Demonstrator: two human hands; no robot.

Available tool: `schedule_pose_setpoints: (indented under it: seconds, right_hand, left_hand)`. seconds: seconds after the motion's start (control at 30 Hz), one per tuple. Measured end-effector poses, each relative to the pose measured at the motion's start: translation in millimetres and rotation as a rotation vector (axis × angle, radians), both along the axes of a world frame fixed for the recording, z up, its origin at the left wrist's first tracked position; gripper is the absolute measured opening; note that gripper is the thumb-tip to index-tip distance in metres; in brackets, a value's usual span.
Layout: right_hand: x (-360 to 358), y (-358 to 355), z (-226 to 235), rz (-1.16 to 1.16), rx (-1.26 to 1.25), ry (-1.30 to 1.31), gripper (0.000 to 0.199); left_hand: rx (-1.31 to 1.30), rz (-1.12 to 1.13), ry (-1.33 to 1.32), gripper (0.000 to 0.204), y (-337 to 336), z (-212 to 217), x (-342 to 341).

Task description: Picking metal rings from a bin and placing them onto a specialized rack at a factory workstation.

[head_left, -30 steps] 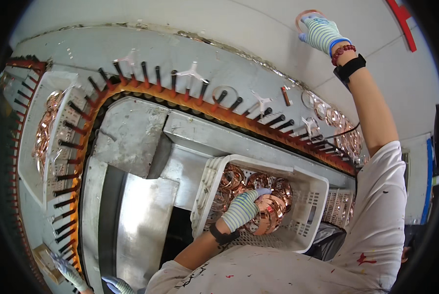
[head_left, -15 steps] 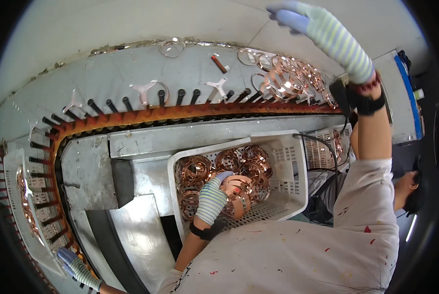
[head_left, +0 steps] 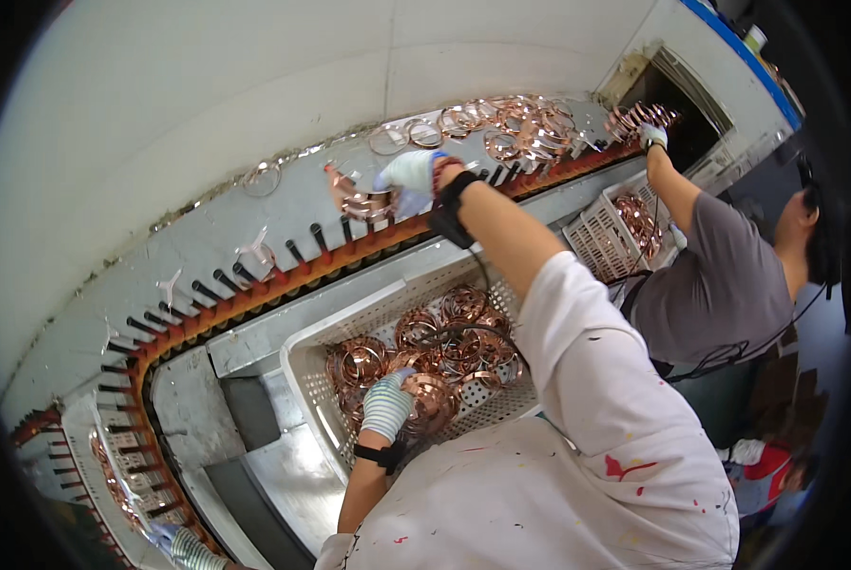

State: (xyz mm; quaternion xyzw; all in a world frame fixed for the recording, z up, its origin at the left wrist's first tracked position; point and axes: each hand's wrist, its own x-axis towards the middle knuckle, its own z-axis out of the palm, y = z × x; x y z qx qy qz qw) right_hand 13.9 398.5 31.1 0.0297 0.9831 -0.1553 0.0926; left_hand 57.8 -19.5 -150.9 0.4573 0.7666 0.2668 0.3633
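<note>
My left hand point(head_left: 387, 404), in a striped glove, grips the edge of a bundle of copper-coloured rings point(head_left: 430, 407) in the white plastic basket point(head_left: 302, 366). More such rings point(head_left: 359, 361) lie around it in the basket. Above the row of upright black pegs point(head_left: 321, 237), my gloved right hand point(head_left: 411, 179) is closed on several shiny copper-coloured rings point(head_left: 362, 203); its fingertips are partly hidden. A heap of similar rings point(head_left: 530, 128) lies on the grey ledge beyond that hand.
Black pegs run along a curved orange-brown track point(head_left: 283, 285). A co-worker point(head_left: 729, 275) at right holds rings near a wall opening point(head_left: 691, 114), beside another basket point(head_left: 592, 237). Another person's gloved hand point(head_left: 188, 549) shows at lower left. A dark cable point(head_left: 463, 328) crosses my basket.
The view has turned. My right hand has come down from the upper right to the pegs and now has rings in it. My left hand stays at its bundle in the basket.
</note>
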Motion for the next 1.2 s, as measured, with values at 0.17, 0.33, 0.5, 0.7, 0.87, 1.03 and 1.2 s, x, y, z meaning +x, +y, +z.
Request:
schedule_pose_setpoints:
  seconds: [0.17, 0.33, 0.5, 0.7, 0.87, 1.03, 1.2]
  right_hand:
    - [-7, -71, 51, -0.660, 0.009, 0.397, 0.035]
    - [83, -62, 100, -0.666, -0.353, 1.021, 0.022]
    - [190, 105, 64, -1.255, -0.181, 0.866, 0.036]
    - [205, 224, -10, -0.801, 0.024, 0.119, 0.065]
    - [145, 177, -17, -0.188, 0.451, -0.201, 0.033]
    - [130, 42, 84, -0.994, 0.200, 0.301, 0.043]
    - [172, -36, 86, -0.983, -0.037, 0.813, 0.036]
  left_hand:
    - [-0.086, 0.023, 0.114, 0.036, 2, 0, 2]
    - [-0.088, 0.077, 0.005, 0.035, -1, -13, 2]
    - [-0.091, 0.047, 0.011, 0.036, 2, -6, -2]
    - [-0.162, -0.002, 0.082, 0.035, 29, 21, 5]
    - [-0.181, 0.024, 0.074, 0.034, 18, 7, -3]
    - [-0.204, 0.035, 0.036, 0.034, 12, 35, -23]
    - [-0.236, 0.146, 0.144, 0.036, -3, 10, -35]
